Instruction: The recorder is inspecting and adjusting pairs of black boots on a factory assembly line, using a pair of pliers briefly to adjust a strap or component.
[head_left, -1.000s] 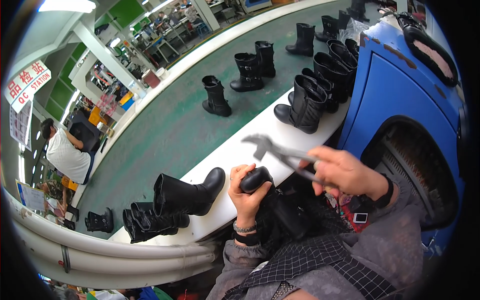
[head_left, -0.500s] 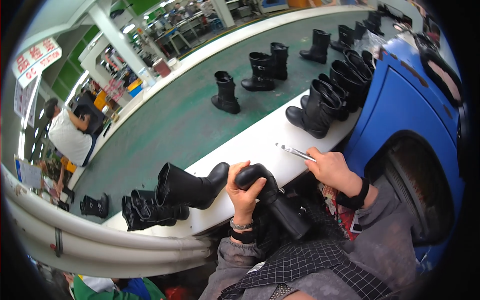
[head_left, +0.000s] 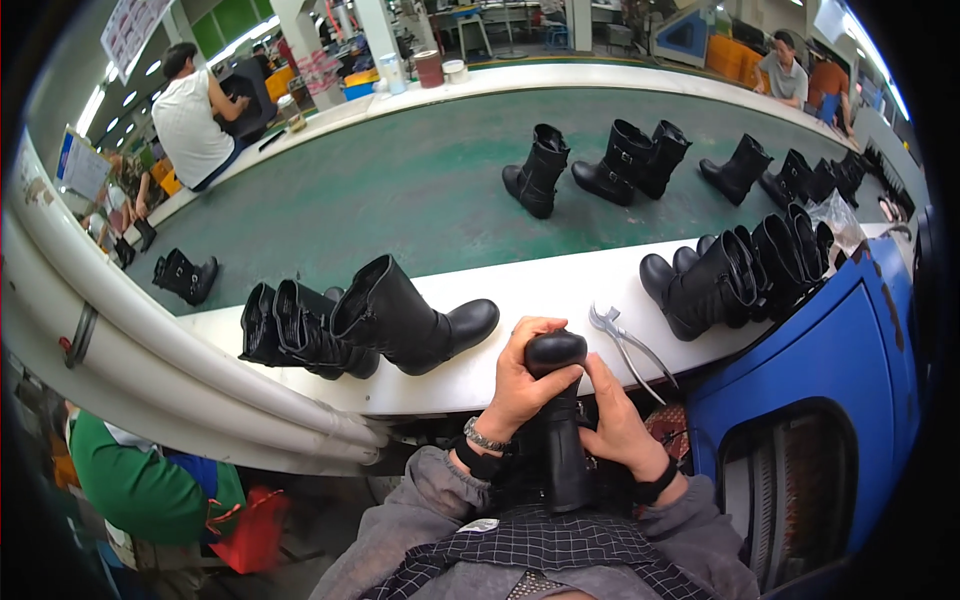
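Stretching behind everything is a green belt (head_left: pixel 420 210); at right stands a blue machine (head_left: pixel 810 365), and nearer runs a white table (head_left: pixel 560 290). Before the table's near edge is one black boot (head_left: pixel 566 455), its long axis pointing away from the body: toe at the far end, shaft toward the checked apron (head_left: pixel 465 550). The left hand (head_left: pixel 520 385) is closed around the toe, thumb across it. The right hand (head_left: pixel 618 425) is beside the boot's right side, fingers nearly straight, thumb apart; whether it presses, I cannot tell. Metal pliers (head_left: pixel 612 328) lie on the table just beyond the right hand, the nearer one. The boot's opening is hard to distinguish from the dark clothes, and some left fingers are hidden.
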